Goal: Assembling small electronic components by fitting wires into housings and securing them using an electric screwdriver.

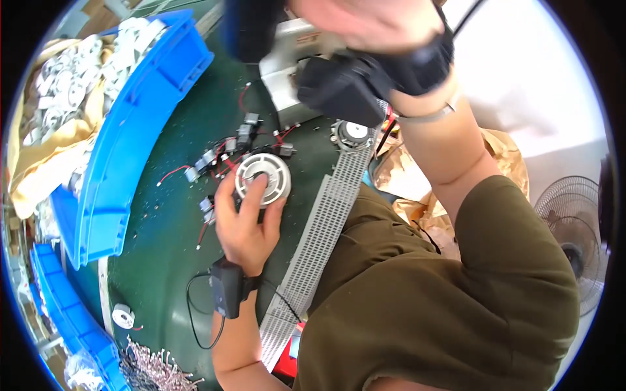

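My left hand is closed around a white round plastic housing, its thumb and fingers at the rim and one finger over the spoked middle. Just beyond the housing lie several small grey-and-black motors with red wires. My right hand is raised at the top of the view, blurred. Its fingers are cut off or smeared, beside a dark, blurred object that I cannot make out. Under this hand stands a metal fixture, partly hidden by the black wrist device.
A blue bin of white plastic parts stands on the green tabletop at left. Another blue bin and a heap of wire leads are at lower left. A perforated metal strip edges the table before me. A fan stands right.
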Motion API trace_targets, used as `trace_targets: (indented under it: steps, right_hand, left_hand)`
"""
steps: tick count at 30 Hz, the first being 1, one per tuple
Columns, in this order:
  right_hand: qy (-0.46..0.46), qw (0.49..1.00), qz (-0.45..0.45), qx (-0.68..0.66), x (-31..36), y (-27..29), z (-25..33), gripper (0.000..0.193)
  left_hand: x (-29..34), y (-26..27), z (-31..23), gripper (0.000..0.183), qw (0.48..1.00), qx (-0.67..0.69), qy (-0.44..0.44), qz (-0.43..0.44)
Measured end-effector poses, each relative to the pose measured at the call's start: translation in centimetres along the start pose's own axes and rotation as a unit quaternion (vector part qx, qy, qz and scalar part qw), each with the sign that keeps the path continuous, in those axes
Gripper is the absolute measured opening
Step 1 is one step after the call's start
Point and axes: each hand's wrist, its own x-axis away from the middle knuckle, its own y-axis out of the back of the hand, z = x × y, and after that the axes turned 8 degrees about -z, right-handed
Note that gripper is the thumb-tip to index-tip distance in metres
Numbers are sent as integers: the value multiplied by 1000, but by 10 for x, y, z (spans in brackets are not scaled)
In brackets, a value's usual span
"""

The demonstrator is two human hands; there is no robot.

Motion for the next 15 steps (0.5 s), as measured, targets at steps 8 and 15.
trace_targets:
  steps: [8, 15]
  right_hand:
    - [-91, 967, -199, 132, 66, 48, 3, 9]
    - [-73, 960, -209, 170, 72, 56, -2, 8]
  left_hand:
    - [5, 2, 5, 44, 1000, 9, 3, 20]
    - [7, 3, 4, 46, 999, 15, 20, 28]
